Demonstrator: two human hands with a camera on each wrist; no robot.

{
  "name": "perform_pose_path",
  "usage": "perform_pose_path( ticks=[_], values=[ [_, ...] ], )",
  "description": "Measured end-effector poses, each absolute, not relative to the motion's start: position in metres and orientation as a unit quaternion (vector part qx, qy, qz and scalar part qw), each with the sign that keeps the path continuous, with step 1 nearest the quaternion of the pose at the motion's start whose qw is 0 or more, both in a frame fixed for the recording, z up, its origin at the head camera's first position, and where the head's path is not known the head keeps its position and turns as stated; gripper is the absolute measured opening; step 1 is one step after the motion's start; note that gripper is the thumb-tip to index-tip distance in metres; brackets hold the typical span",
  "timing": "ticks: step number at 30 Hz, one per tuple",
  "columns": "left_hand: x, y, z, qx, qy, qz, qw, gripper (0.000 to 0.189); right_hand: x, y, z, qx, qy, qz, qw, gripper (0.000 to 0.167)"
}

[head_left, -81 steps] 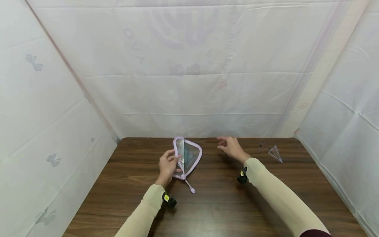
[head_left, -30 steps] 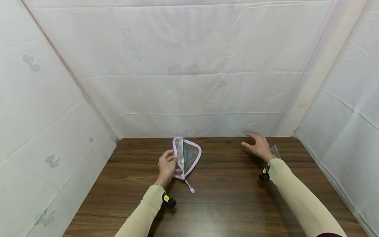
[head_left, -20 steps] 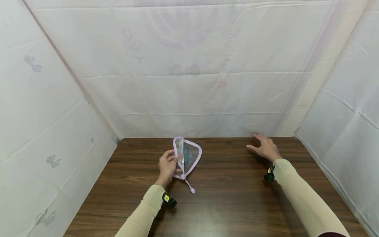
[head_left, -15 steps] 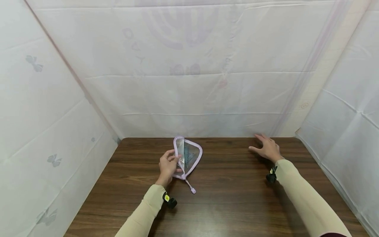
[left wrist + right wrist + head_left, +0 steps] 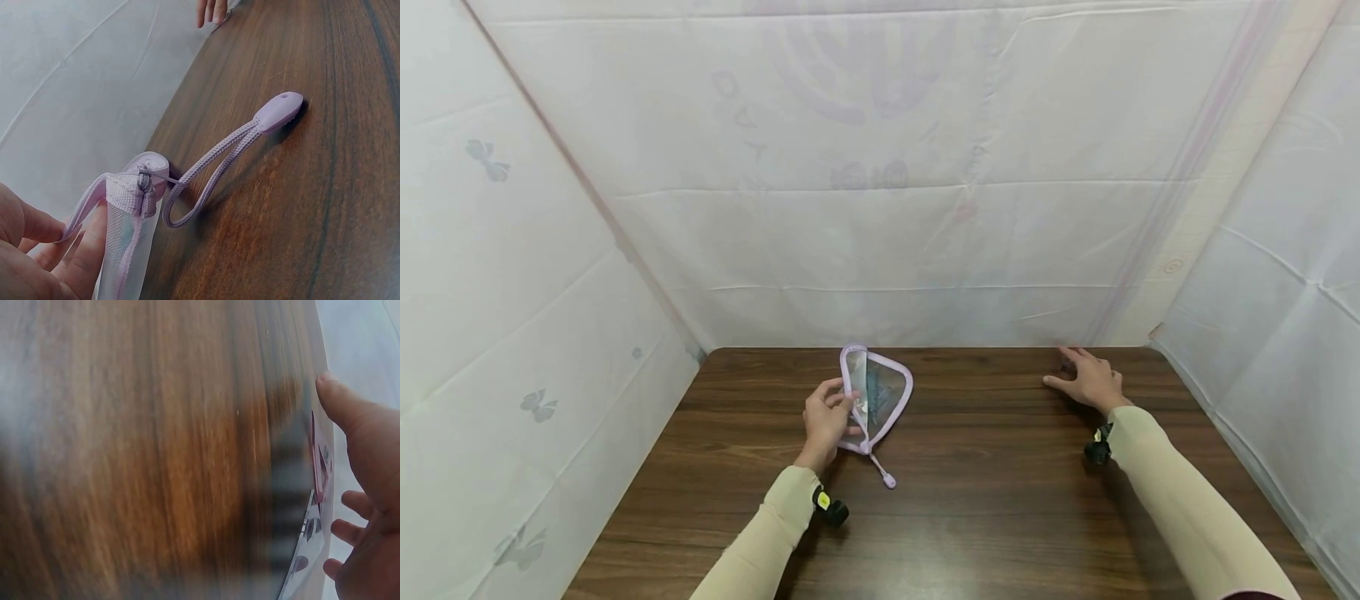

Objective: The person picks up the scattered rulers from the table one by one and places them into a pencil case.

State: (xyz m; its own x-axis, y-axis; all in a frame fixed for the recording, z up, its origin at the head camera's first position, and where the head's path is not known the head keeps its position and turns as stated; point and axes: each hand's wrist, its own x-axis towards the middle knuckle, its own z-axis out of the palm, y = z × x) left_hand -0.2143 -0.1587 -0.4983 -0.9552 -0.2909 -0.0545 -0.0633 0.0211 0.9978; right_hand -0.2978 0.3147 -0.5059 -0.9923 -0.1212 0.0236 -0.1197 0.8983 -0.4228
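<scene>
In the head view my left hand [image 5: 824, 421] pinches the lilac-edged side of a see-through mesh zip pouch [image 5: 892, 392], whose mouth is spread apart. Something teal, ruler-like, shows inside it. The left wrist view has the zip slider [image 5: 145, 180] at the pouch's corner, with a looped cord pull [image 5: 279, 112] hanging over the table. At the far right my right hand [image 5: 1092, 383] hovers with fingers spread. Below it, in the right wrist view, lie a pinkish triangular set square [image 5: 317, 459] and a clear set square [image 5: 303, 550]. The right hand mostly hides both in the head view.
The brown wooden table [image 5: 947, 517] ends at a back edge just behind the pouch and the right hand. White cloth sheets [image 5: 880, 250] hang behind it and on both sides.
My right hand has moved from near the pouch to the right, over the set squares that lay in plain sight earlier. The left hand and pouch have stayed put.
</scene>
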Motion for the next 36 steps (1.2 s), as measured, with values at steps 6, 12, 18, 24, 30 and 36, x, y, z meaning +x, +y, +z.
perform_pose_path(
  ticks=[6, 12, 18, 24, 30, 36],
  values=[
    [-0.214, -0.158, -0.5, 0.122, -0.712, -0.686, 0.085, 0.036, -0.296, 0.317, -0.504, -0.049, 0.976, -0.213, 0.021, 0.083],
    [-0.215, -0.157, -0.499, 0.126, -0.713, -0.684, 0.087, 0.035, -0.296, 0.315, -0.501, -0.04, 0.974, -0.22, 0.022, 0.078],
    [-0.213, -0.157, -0.498, 0.128, -0.712, -0.685, 0.086, 0.036, -0.296, 0.313, -0.502, -0.039, 0.973, -0.228, 0.016, 0.07],
    [-0.212, -0.157, -0.498, 0.124, -0.712, -0.687, 0.084, 0.035, -0.299, 0.313, -0.505, -0.043, 0.973, -0.228, 0.009, 0.065],
    [-0.21, -0.159, -0.497, 0.122, -0.712, -0.686, 0.085, 0.035, -0.301, 0.31, -0.502, -0.051, 0.974, -0.22, 0.009, 0.06],
    [-0.211, -0.161, -0.5, 0.122, -0.709, -0.689, 0.089, 0.035, -0.304, 0.31, -0.494, -0.087, 0.974, -0.211, 0.015, 0.054]
  ],
)
